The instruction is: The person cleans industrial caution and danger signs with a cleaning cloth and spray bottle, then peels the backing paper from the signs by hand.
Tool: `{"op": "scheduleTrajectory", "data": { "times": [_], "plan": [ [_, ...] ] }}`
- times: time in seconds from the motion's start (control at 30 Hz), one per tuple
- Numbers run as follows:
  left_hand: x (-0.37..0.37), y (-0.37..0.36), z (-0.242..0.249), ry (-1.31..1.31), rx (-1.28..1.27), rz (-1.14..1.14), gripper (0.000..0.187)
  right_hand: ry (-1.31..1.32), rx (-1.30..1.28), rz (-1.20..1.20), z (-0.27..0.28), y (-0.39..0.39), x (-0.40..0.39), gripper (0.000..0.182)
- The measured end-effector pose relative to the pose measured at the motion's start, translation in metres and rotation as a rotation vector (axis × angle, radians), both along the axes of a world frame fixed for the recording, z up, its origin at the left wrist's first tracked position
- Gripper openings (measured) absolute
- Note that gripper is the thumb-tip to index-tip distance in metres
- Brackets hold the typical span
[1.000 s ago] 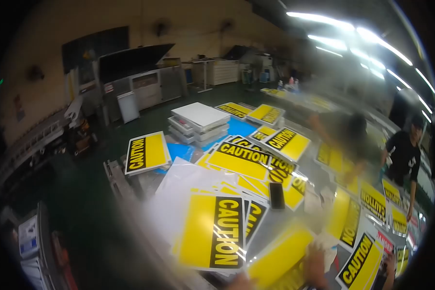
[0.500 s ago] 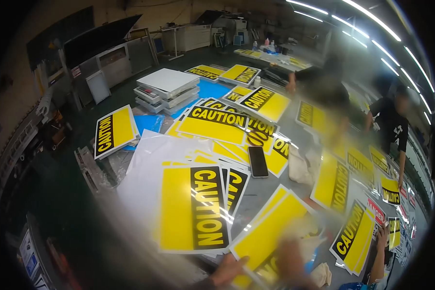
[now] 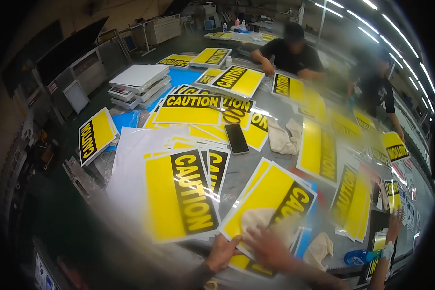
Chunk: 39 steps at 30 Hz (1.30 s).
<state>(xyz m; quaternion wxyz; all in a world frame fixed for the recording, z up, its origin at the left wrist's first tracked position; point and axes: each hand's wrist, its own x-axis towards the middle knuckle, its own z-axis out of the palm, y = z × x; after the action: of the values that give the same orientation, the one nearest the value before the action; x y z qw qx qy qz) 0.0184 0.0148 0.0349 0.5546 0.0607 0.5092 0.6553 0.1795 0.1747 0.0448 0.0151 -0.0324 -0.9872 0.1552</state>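
Note:
A yellow and black CAUTION sign lies tilted on top of others at the near middle of the table. My left hand grips its lower left corner, thumb on top. My right hand, slightly blurred, holds a whitish cloth against the sign's face; the fingers partly cover the cloth. Left of this sign is a stack of CAUTION signs, some lying on white sheets. A second crumpled cloth lies right of my right hand.
A black phone and another cloth lie beyond the signs. White panels are stacked at the back left. Co-workers stand at the far side and right; one arm is near a blue bottle. More signs cover the right.
My right hand has moved left across the sign, and the cloth under it now shows. My left hand still holds the corner. The view has turned rightward; a blue bottle shows by a co-worker's arm.

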Motion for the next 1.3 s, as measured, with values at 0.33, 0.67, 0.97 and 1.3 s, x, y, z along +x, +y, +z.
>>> {"op": "scheduleTrajectory", "data": {
  "times": [0.33, 0.67, 0.97, 1.3],
  "plan": [
    [-0.003, 0.004, 0.0, 0.043, -0.04, 0.035, 0.045, 0.079, -0.218, -0.017, 0.008, 0.011, -0.009, 0.061],
    [0.0, 0.004, 0.003, 0.04, -0.034, 0.059, 0.043, 0.466, -0.047, 0.011, -0.055, 0.094, -0.094, 0.053],
    [-0.001, 0.008, 0.014, 0.078, -0.048, 0.039, 0.043, 0.387, 0.25, -0.071, -0.047, 0.103, -0.075, 0.048],
    [-0.001, 0.01, 0.012, -0.04, 0.063, 0.06, 0.041, 0.267, 0.347, -0.28, -0.027, 0.108, 0.01, 0.056]
  ]
}}
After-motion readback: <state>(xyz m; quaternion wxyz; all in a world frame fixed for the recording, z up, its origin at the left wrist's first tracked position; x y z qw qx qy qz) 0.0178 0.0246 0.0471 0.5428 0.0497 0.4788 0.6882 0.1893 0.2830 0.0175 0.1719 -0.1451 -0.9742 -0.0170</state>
